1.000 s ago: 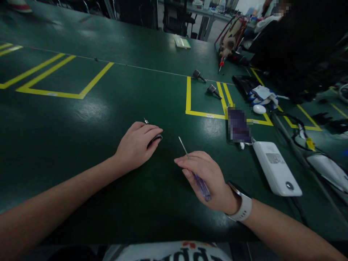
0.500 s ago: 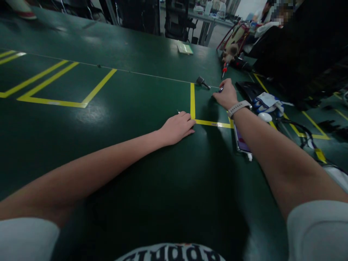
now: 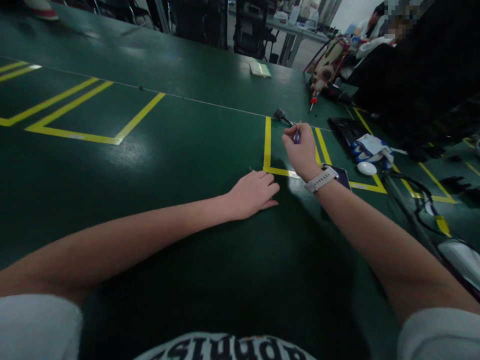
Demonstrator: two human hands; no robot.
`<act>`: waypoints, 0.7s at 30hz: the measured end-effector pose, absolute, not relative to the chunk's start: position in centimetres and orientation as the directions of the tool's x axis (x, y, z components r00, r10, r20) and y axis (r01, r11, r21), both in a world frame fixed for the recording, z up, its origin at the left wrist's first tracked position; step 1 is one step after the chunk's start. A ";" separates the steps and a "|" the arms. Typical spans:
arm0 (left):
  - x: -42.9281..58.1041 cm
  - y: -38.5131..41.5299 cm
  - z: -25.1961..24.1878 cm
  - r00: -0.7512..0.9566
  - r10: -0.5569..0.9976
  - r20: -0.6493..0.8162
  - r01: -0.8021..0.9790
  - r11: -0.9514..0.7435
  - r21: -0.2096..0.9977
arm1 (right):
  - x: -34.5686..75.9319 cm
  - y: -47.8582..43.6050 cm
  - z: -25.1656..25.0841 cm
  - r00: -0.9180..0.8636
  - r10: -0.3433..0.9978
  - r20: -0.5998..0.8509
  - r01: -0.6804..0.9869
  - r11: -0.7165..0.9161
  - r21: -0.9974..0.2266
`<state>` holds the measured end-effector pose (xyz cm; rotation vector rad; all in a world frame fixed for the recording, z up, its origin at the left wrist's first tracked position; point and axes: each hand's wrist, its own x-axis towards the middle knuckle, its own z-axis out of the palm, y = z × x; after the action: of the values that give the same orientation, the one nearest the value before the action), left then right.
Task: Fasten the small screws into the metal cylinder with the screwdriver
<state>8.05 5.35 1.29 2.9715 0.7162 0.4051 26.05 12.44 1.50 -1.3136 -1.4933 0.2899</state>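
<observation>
A: What is the left hand (image 3: 253, 195) doing, nearest to us?

B: It is resting palm-down on the green table (image 3: 202, 145), just right of the frame's centre. Its fingers are lying close together, the thumb a little apart, and a slim metal tip (image 3: 251, 169) is poking out past the knuckles. I can't tell what the palm is covering or whether the fingers are gripping it.

A: And the right hand (image 3: 303, 150)?

B: It is hanging a bit higher, right of centre, thumb and fingertips pinching a purple handle (image 3: 297, 136). A phone (image 3: 340, 177) is partly showing behind the wrist.

A: Which way is the dark-headed tool (image 3: 280, 114) lying from those fingers?

B: Just up and to the left. Its long axis is running from the head down rightward, the thin end pointing at the right fingertips. The right hand is sitting nearer than the left. Whether they are touching, I can't tell.

A: Any containers?

B: A flat black object (image 3: 339, 131) is lying farther right, possibly a pouch. Beyond it, what looks like a bag (image 3: 333, 52) is standing at upper right, a red-handled screwdriver (image 3: 314, 99) lying before it. What either is holding isn't showing.
</observation>
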 end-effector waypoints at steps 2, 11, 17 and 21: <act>5.1 2.6 1.5 0.873 0.446 0.198 0.423 -0.894 0.147 | 23.9 9.4 1.6 0.124 0.858 0.499 0.490 0.384 -0.783; -2.9 0.5 1.3 0.704 0.685 0.187 0.615 -0.720 0.322 | 17.5 1.2 5.5 -0.174 0.964 0.200 -0.010 0.202 -0.979; -3.1 1.3 1.7 0.552 0.821 0.144 0.707 -0.553 0.441 | 15.2 0.7 5.4 -0.126 0.968 0.217 -0.071 0.209 -0.975; -3.9 1.7 1.7 0.517 0.839 0.168 0.693 -0.526 0.492 | 15.6 -1.5 3.7 -0.117 0.964 0.237 -0.259 0.201 -0.945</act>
<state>-3.93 1.67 1.67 2.3981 1.2687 0.5545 15.57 -1.47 3.66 -0.7919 -1.2255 1.2532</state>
